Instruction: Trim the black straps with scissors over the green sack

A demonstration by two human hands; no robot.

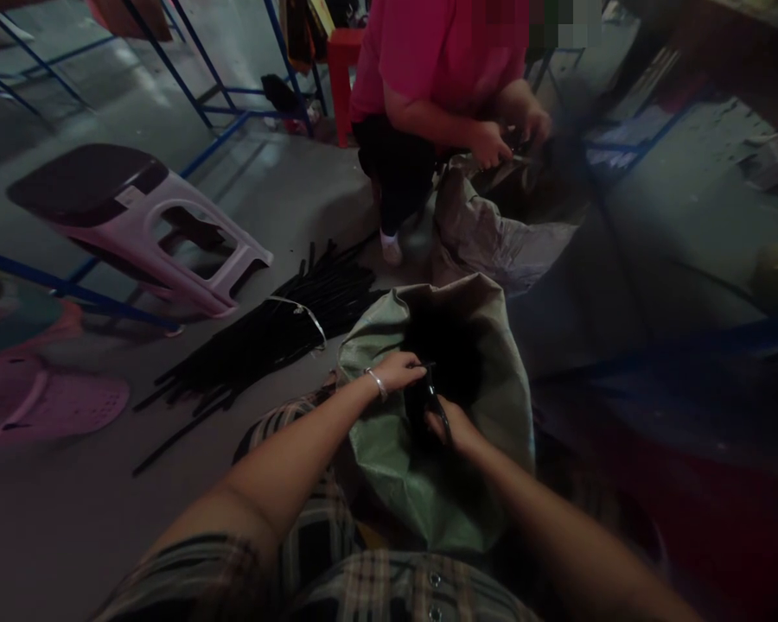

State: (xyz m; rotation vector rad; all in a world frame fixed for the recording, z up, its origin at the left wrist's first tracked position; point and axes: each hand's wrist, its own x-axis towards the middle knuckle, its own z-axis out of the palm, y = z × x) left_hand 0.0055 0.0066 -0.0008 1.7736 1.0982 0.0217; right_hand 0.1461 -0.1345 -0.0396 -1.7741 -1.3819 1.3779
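An open green woven sack (389, 453) stands between my knees, its inside dark with black material (450, 345). My left hand (400, 371), with a bracelet at the wrist, is over the sack's left part, fingers pinched on a small black piece. Just right of it and lower, my right hand (454, 425) is closed around the handles of scissors (431, 390), whose blades point up toward the left hand's fingertips. The blades' exact opening is too dark to tell. A tied bundle of long black strips (265, 337) lies on the floor to the left.
Across from me a person in a pink shirt (428, 60) works with both hands over a pale sack (480, 229). A stool with a dark seat (91, 186) is at the left, near blue metal frames (224, 130) and a pink basket (71, 404). A red stool (342, 82) stands behind.
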